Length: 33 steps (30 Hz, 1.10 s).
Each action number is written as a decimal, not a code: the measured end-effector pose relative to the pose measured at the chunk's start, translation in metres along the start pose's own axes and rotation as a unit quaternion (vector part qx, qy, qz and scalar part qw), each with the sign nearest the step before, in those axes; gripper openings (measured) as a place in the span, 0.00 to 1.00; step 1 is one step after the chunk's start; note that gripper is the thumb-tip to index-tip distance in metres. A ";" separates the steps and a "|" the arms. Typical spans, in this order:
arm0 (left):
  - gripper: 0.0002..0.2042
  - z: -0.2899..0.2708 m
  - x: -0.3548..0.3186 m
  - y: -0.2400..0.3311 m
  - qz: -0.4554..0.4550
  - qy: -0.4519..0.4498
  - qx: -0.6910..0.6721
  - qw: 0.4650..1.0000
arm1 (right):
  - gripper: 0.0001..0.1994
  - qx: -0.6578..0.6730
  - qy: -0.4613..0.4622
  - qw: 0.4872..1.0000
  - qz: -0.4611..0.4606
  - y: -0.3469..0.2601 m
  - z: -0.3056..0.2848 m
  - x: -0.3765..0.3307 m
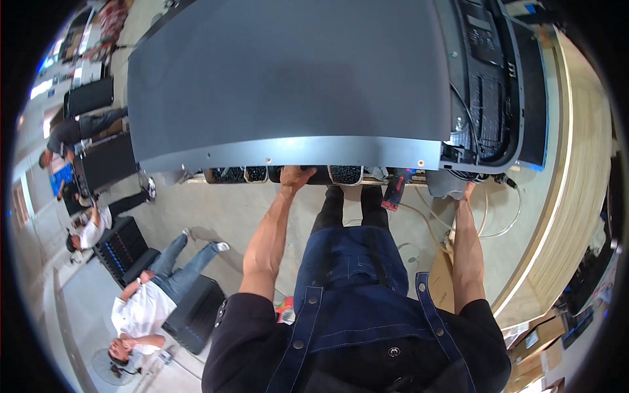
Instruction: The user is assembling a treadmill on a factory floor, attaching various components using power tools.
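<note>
2 hands [296, 175] grip the grey panel's [288, 78] near edge, above trays [244, 174] and a red drill [396, 191].

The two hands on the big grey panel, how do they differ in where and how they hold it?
The left hand grips the grey panel under the middle of its near edge, fingers curled; the right hand reaches under its right corner, mostly hidden. The left forearm slants; the right runs nearly straight up. Both arms are bare and stretched toward that near edge.

Both bare arms outstretched, left hand [296, 177] curled, right hand [466, 191] half hidden.
</note>
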<state>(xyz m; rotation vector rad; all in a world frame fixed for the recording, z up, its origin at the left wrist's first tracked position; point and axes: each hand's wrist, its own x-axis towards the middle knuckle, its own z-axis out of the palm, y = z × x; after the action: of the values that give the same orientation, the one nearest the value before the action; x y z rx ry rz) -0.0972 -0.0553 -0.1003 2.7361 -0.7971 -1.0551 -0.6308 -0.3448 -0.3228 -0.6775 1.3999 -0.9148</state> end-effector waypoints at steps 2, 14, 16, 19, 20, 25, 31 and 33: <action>0.29 -0.003 0.008 -0.023 0.088 0.013 -0.040 0.995 | 0.20 -0.057 -0.098 0.990 -0.078 -0.018 -0.023 0.004; 0.12 -0.002 0.008 -0.085 -0.039 -0.146 -0.629 0.763 | 0.25 -0.114 0.033 0.989 -0.090 -0.239 0.017 -0.241; 0.10 -0.019 0.002 -0.095 -0.068 -0.181 -0.694 0.694 | 0.31 -0.035 0.064 0.994 -0.084 -0.259 0.026 -0.284; 0.08 -0.021 0.005 -0.112 -0.070 -0.182 -0.698 0.689 | 0.37 0.108 0.062 0.990 -0.072 -0.278 0.026 -0.333; 0.07 -0.018 0.009 -0.115 -0.064 -0.187 -0.700 0.686 | 0.38 0.209 0.048 0.971 -0.104 -0.282 0.039 -0.350; 0.10 -0.018 0.008 -0.113 -0.038 -0.239 -0.689 0.684 | 0.30 0.512 0.062 0.849 -0.114 -0.294 0.070 -0.370; 0.14 -0.035 -0.011 -0.116 0.003 -0.253 -0.685 0.683 | 0.16 0.418 -0.045 0.899 -0.126 -0.301 0.147 -0.424; 0.15 -0.045 -0.020 -0.114 0.034 -0.294 -0.704 0.646 | 0.18 0.337 -0.066 0.929 -0.137 -0.309 0.163 -0.444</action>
<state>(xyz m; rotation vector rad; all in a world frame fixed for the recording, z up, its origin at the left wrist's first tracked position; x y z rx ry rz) -0.0306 0.0487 -0.0858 1.0058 0.0669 -1.5540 -0.4857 -0.1430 0.1849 -0.3962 0.7919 -1.4483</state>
